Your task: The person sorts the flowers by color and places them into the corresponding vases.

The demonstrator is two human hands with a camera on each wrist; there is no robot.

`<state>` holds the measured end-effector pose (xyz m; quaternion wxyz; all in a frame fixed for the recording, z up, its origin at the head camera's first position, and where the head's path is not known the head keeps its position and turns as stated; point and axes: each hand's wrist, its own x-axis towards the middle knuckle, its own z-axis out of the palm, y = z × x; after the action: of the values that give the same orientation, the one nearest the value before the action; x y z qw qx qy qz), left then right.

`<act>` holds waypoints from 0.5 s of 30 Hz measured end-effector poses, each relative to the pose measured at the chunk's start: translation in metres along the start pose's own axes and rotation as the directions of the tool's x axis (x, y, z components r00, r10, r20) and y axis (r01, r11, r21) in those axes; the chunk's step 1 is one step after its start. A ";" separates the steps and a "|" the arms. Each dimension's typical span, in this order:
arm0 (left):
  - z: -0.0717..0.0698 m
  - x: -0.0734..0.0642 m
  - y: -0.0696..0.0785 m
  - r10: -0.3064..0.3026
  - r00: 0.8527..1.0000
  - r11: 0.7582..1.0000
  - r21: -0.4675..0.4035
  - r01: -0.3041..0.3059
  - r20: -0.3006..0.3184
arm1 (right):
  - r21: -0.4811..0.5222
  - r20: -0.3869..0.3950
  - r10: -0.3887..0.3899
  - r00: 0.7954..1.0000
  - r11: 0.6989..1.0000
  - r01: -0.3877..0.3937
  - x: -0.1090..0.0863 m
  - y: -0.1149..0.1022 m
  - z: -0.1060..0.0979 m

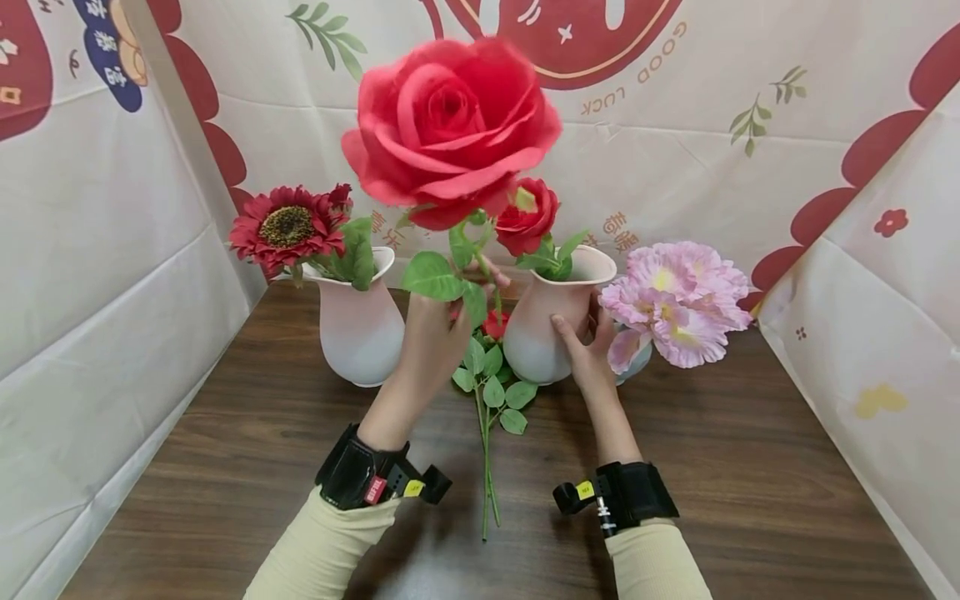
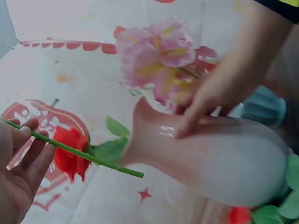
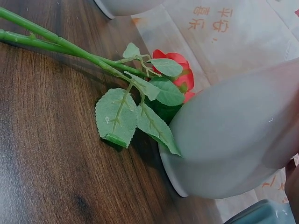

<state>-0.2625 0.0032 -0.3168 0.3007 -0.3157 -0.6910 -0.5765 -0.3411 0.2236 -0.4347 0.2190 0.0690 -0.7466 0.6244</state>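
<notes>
My left hand (image 1: 429, 346) pinches the green stem (image 2: 88, 157) of a large red rose (image 1: 450, 125), raised high over the table. In the left wrist view the stem's cut end points toward the mouth of a pink-and-white vase (image 2: 210, 158). That vase stands upright, and a smaller red rose (image 1: 528, 218) leans from its rim. Around the vase's right side my right hand (image 1: 594, 346) grips with the thumb in front; its other fingers are partly hidden. Beside the vase's foot lie red roses (image 3: 175, 70) with long green stems (image 1: 486, 467).
A second pink-and-white vase (image 1: 360, 333) at left holds a dark red sunflower-like bloom (image 1: 285, 229). Pink flowers (image 1: 678, 300) rise from a bluish vase (image 1: 636, 365) just right of my right hand. Printed cloth (image 1: 675, 167) walls in the wooden table (image 1: 247, 433).
</notes>
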 end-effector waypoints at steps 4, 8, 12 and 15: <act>0.007 0.016 0.005 0.062 0.998 0.998 0.016 -0.062 0.006 | -0.001 -0.007 -0.004 1.000 1.000 0.004 0.000 0.001 0.000; 0.015 0.028 0.007 0.124 0.992 0.991 0.050 -0.124 -0.007 | -0.008 -0.013 -0.011 1.000 1.000 0.011 0.001 0.003 0.001; 0.024 0.037 0.006 0.191 0.981 0.981 0.040 -0.189 -0.037 | -0.001 -0.016 -0.010 1.000 1.000 0.010 0.001 0.003 0.002; 0.030 0.042 0.003 0.222 0.973 0.975 -0.005 -0.223 -0.054 | 0.009 -0.017 -0.012 1.000 1.000 0.012 0.001 0.004 0.001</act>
<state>-0.2879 0.0374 -0.2865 0.3799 -0.3774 -0.6398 -0.5513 -0.3439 0.2232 -0.4377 0.2288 0.0691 -0.7416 0.6269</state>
